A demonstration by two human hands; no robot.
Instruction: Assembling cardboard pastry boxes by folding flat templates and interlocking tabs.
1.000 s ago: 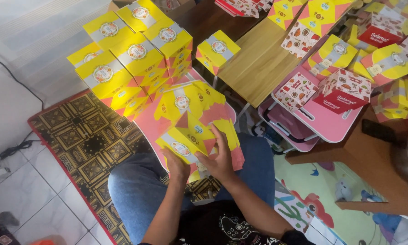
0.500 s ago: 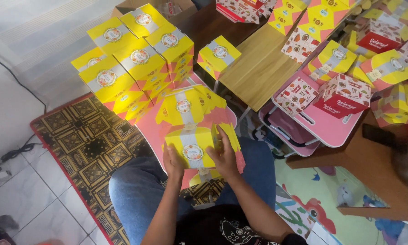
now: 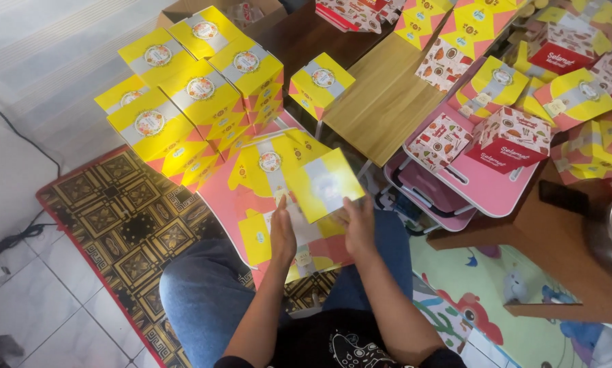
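Observation:
A folded yellow box (image 3: 323, 184) with a pale band across it is raised above my lap, tilted and blurred. My left hand (image 3: 283, 233) presses its lower left side with straight fingers. My right hand (image 3: 357, 225) grips its lower right edge. Under the box lies a pile of flat yellow and pink box blanks (image 3: 261, 204), resting on my knees in blue jeans.
Several finished yellow boxes (image 3: 183, 102) are stacked at the left on a patterned rug (image 3: 115, 218). A small wooden table (image 3: 381, 102) carries one yellow box (image 3: 321, 82). A pink folding table (image 3: 486, 187) holds red and white patterned boxes (image 3: 510, 136). More boxes crowd the far right.
The yellow box lay on the flat blanks under both hands; now it is lifted off them and tipped up toward the right, with both hands still on it.

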